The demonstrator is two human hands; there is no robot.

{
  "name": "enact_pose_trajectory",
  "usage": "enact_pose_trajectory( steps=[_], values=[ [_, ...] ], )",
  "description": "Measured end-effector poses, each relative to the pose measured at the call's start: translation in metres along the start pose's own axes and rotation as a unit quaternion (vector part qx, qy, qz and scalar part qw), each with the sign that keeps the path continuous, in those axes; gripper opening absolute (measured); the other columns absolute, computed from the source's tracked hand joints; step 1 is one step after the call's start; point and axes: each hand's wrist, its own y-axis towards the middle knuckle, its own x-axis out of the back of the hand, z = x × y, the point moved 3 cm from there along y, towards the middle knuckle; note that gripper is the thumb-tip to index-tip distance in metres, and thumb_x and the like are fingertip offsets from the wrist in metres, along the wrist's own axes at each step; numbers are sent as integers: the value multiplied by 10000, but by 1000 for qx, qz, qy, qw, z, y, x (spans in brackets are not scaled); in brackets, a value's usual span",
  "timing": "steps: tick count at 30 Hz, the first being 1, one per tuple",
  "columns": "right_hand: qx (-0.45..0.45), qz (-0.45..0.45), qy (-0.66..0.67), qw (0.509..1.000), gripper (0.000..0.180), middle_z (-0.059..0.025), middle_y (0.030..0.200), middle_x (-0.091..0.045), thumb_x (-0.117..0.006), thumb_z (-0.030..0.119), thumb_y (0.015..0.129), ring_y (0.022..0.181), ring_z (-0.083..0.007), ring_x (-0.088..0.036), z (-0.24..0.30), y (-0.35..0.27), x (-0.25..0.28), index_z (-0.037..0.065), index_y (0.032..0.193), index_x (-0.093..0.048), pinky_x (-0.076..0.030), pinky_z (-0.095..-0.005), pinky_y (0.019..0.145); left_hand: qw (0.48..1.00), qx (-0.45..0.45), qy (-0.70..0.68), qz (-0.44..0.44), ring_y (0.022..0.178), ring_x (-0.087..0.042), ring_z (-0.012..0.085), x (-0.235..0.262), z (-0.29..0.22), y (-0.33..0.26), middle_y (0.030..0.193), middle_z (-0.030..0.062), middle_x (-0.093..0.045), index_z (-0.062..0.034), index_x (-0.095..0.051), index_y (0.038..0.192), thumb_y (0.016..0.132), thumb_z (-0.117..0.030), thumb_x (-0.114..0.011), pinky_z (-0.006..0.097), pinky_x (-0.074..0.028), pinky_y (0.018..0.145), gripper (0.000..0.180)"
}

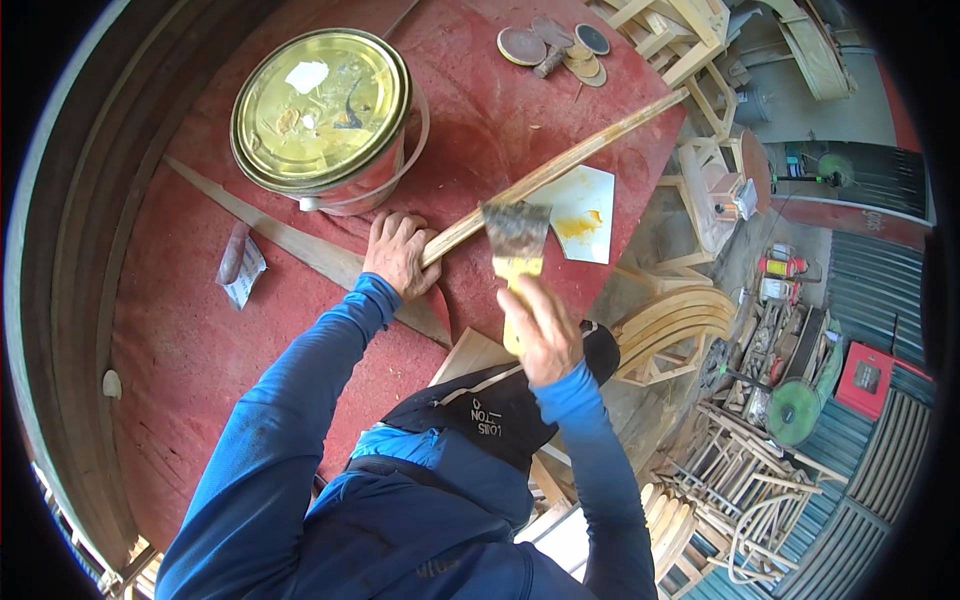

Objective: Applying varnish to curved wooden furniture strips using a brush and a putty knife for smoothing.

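Observation:
My left hand [398, 257] is closed round the near end of a long wooden strip [570, 165], which slants up to the right over the red tabletop. In my right hand [545, 325] is a putty knife [517, 232], gripped by its yellow handle. Its wide, stained blade overlaps the edge of the strip; whether it touches the wood I cannot tell. Just beyond the blade lies a white plate [590, 190] with a smear of orange-brown paste on it. A long, thin tapered board [290, 238] lies under my left wrist.
A lidded bucket [330, 105] stands left of the strip. Several round discs [522, 46] lie at the far side of the red table [190, 400]. A dark roll on printed paper [240, 280] is at the left. Wooden frames [700, 190] and curved pieces [680, 318] crowd the right.

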Motion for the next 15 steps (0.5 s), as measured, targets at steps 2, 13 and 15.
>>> enact_pose_trajectory(
  steps=[2, 13, 15],
  values=[
    [9, 33, 31, 999, 411, -161, 1297, -621, -680, 76, 842, 1120, -358, -647, 12, -10, 2, 80, 1253, -670, -549, -432, 950, 1000, 7, 4, -1, 1167, -535, 336, -1, 6, -2, 1154, 109, -603, -116, -682, 1094, 709, -257, -735, 521, -371, 1092, 414],
    [-120, -91, 20, 988, 257, -128, 1020, -696, -717, 63, 892, 928, -312, -689, -16, 49, 68, 38, 1147, -698, -561, -405, 820, 999, -32, -7, 14, 1178, -538, 310, -5, 5, -3, 1167, 87, -608, -141, -677, 1170, 719, -244, -753, 515, -359, 1113, 468],
    [-106, -60, -7, 993, 272, -122, 1020, -688, -723, 67, 880, 924, -307, -684, -11, 60, 64, 47, 1149, -694, -564, -404, 816, 999, -41, -11, 22, 1183, -537, 305, -7, 6, -4, 1179, 83, -608, -142, -667, 1201, 720, -245, -756, 513, -352, 1120, 500]
  ],
)
